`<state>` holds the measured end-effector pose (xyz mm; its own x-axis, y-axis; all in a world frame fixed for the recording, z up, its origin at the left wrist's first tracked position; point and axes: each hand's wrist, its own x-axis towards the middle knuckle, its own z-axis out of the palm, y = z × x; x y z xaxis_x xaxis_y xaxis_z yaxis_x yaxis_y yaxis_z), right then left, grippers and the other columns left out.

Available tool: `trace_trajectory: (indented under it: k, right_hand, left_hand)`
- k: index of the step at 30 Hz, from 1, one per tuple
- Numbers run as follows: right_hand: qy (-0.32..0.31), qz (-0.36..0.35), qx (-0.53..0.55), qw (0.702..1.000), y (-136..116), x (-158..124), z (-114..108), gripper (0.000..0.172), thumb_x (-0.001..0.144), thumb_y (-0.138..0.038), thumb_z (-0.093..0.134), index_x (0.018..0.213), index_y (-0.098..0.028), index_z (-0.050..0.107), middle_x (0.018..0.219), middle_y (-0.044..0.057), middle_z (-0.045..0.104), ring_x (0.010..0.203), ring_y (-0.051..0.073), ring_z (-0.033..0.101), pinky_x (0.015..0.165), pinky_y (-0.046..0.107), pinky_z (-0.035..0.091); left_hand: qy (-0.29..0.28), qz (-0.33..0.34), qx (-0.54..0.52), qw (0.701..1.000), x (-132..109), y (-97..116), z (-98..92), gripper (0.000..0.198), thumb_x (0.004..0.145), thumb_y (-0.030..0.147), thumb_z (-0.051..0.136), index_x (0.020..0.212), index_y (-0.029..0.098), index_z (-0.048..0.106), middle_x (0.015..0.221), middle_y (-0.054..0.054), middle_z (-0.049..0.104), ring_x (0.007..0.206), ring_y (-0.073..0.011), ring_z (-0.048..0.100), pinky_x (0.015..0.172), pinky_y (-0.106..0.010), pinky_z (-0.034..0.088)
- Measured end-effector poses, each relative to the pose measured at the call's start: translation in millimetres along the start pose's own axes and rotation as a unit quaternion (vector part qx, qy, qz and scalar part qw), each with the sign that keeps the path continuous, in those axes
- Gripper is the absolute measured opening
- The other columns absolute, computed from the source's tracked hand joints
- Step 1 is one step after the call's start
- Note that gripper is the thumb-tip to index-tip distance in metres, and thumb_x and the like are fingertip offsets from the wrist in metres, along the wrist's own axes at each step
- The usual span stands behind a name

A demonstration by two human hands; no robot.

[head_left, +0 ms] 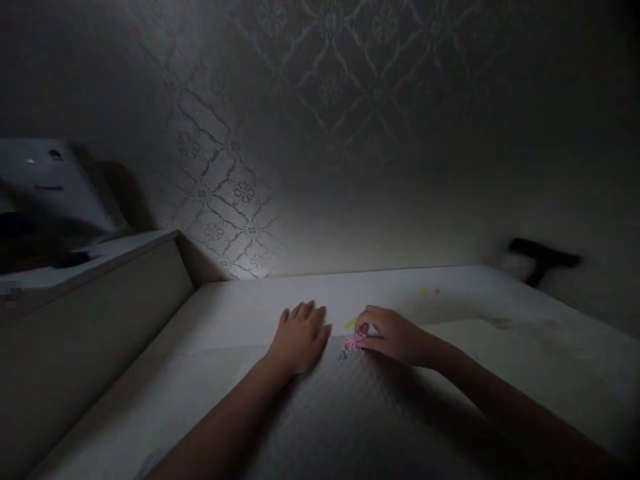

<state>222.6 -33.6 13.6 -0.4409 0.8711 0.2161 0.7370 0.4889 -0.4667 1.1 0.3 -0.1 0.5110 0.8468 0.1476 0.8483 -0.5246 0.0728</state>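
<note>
My left hand [300, 337] lies flat, fingers spread, near the far edge of a pale quilted cloth [345, 413]. To its right, my right hand [395, 335] pinches a small pink and grey crinkled piece [353, 343], whose exact kind I cannot make out in this dim light. The grey end of that piece rests on or just above the cloth. Just behind the fingertips is a small yellow strip [351, 323] on the white surface. My right thumb and forefinger hide part of the pink piece.
Farther right on the white surface [250, 300] are a yellow bit [423, 292] and a pink bit [437, 291]. A black T-shaped object [543, 257] stands at the right edge. A cabinet [115, 313] borders the left, with a white box [55, 187] on it. Patterned wall [320, 133] rises behind.
</note>
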Motion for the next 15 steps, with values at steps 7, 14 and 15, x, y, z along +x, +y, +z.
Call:
trace_trajectory:
  k: [7,14,15]
  right_hand:
    - [0.02,0.024,0.013,0.999,-8.8,2.6,-0.3,0.007,0.078,-0.024,0.067,0.076,-0.018,0.065,0.079,0.004,0.065,0.073,0.016,0.058,0.069,0.026,0.043]
    - [0.06,0.062,0.096,0.992,-18.8,7.3,0.6,0.008,0.079,-0.023,0.064,0.073,-0.018,0.065,0.071,0.001,0.066,0.067,0.014,0.058,0.064,0.025,0.042]
    - [0.062,0.068,0.106,0.99,-18.0,8.2,2.5,0.006,0.079,-0.023,0.064,0.076,-0.019,0.066,0.071,0.001,0.066,0.067,0.015,0.059,0.064,0.025,0.042]
  left_hand:
    - [-0.004,-0.003,0.001,1.0,0.2,0.6,-0.9,0.047,0.098,0.041,0.031,0.137,0.019,0.047,0.146,-0.015,0.045,0.135,-0.0304,0.04,0.11,-0.054,0.03]
    - [0.009,-0.002,0.004,1.0,1.0,0.6,1.0,0.045,0.098,0.041,0.032,0.136,0.021,0.048,0.144,-0.014,0.047,0.133,-0.03,0.042,0.109,-0.054,0.032]
    - [0.011,-0.002,0.005,1.0,0.8,0.6,1.5,0.045,0.098,0.041,0.032,0.135,0.021,0.048,0.143,-0.014,0.047,0.133,-0.0299,0.042,0.109,-0.053,0.033]
